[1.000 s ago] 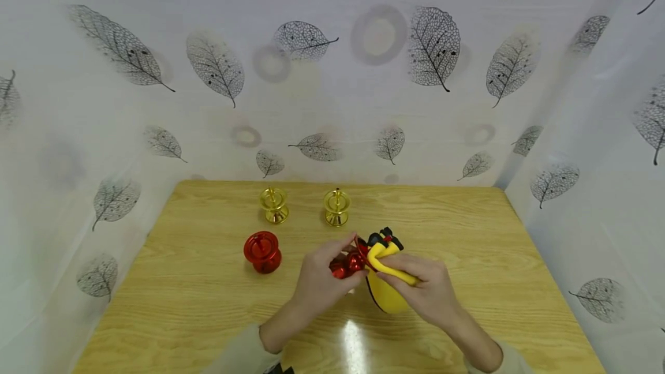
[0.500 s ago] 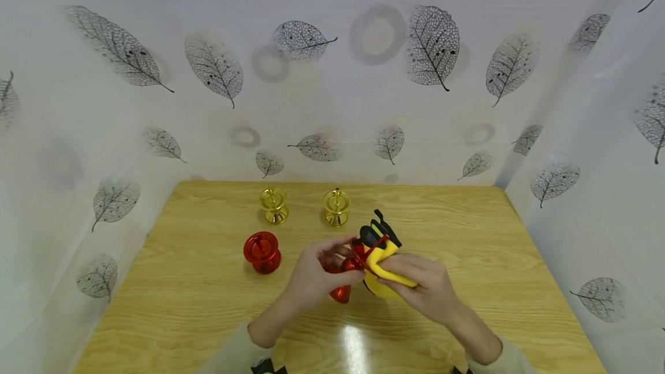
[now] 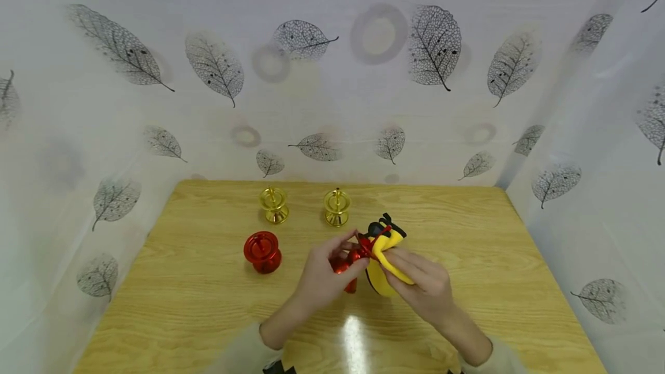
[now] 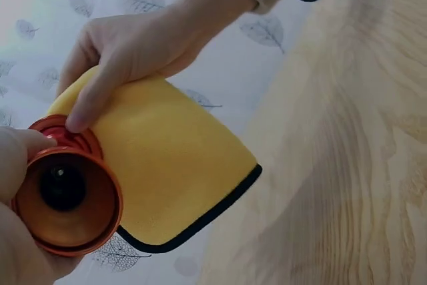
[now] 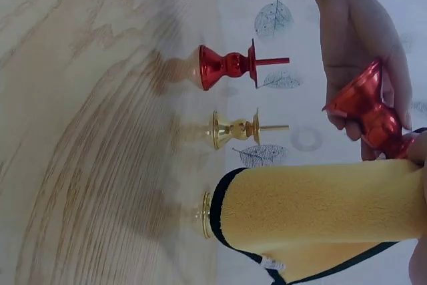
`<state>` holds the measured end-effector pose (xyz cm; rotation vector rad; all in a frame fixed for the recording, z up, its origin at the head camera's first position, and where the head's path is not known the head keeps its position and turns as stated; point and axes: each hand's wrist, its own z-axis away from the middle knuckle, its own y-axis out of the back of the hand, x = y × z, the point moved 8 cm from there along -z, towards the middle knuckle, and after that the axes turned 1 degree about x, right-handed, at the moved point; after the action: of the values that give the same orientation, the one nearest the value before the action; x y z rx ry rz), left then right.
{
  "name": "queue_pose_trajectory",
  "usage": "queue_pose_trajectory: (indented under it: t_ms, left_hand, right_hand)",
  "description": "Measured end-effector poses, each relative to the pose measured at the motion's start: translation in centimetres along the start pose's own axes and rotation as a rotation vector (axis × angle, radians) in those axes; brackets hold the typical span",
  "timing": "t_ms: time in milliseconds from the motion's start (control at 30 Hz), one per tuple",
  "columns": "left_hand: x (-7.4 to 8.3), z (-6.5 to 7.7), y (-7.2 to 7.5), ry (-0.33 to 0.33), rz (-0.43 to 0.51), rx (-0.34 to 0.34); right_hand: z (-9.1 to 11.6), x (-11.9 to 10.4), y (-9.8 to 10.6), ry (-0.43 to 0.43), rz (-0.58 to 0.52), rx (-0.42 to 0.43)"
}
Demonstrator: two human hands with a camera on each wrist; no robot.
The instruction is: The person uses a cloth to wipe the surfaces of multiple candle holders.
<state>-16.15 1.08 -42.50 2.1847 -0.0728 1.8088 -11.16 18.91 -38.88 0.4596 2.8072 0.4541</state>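
My left hand (image 3: 319, 279) grips a shiny red candlestick (image 5: 381, 125) by its stem, in front of me above the table. In the left wrist view its hollow base opens toward the camera. My right hand (image 3: 428, 287) pinches a yellow cloth (image 4: 167, 165) with black edging, bunched against the candlestick's dish end. In that same view the right thumb presses near the dish, which the cloth partly covers. The candlestick's spike is hidden in the cloth. To the left of both hands, a second red candlestick (image 3: 262, 253) stands upright.
Two gold candlesticks, one on the left (image 3: 274, 205) and one on the right (image 3: 337, 208), stand upright toward the back of the wooden table (image 3: 457, 218). Behind it hangs a white curtain (image 3: 322, 97) printed with dark leaves.
The red candlestick has tilted in my left hand, its base swinging down and then a little right. The cloth's folds have shifted around the dish with my right hand. The standing candlesticks have not moved.
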Motion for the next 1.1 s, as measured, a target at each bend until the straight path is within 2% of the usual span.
queue_pose_trajectory:
  t_ms: [133, 233, 300, 500, 633, 733, 833, 900, 1000, 1100]
  left_hand:
    - [1.7, 0.5, 0.1, -0.211, -0.159, 0.086]
    - [2.2, 0.8, 0.3, -0.289, -0.224, 0.106]
    - [2.0, 0.8, 0.5, -0.250, -0.191, 0.079]
    - [0.5, 0.3, 0.7, 0.013, 0.038, -0.076]
    - [0.4, 0.3, 0.6, 0.088, 0.164, -0.156]
    - [0.6, 0.3, 0.5, 0.104, 0.245, -0.192]
    - [0.8, 0.2, 0.4, 0.092, 0.266, -0.205]
    - [0.8, 0.2, 0.4, 0.070, 0.242, -0.196]
    - [0.8, 0.2, 0.4, 0.024, 0.163, -0.142]
    - [1.3, 0.3, 0.7, -0.081, 0.057, -0.044]
  right_hand:
    - [-0.4, -0.4, -0.2, -0.064, 0.036, 0.004]
    - [-0.8, -0.6, -0.3, -0.105, 0.031, -0.014]
    - [-1.0, -0.8, -0.4, -0.118, 0.020, -0.033]
    - [-1.3, -0.7, -0.2, -0.138, -0.082, -0.117]
    - [-1.2, -0.2, 0.1, -0.155, -0.221, -0.145]
    - [-1.2, 0.2, 0.2, -0.149, -0.299, -0.136]
    - [-1.1, 0.2, 0.3, -0.105, -0.297, -0.118]
    - [-1.1, -0.1, 0.4, -0.045, -0.254, -0.100]
    - [-1.2, -0.6, 0.4, 0.051, -0.174, -0.067]
    - [-1.3, -1.0, 0.3, 0.098, -0.126, -0.048]
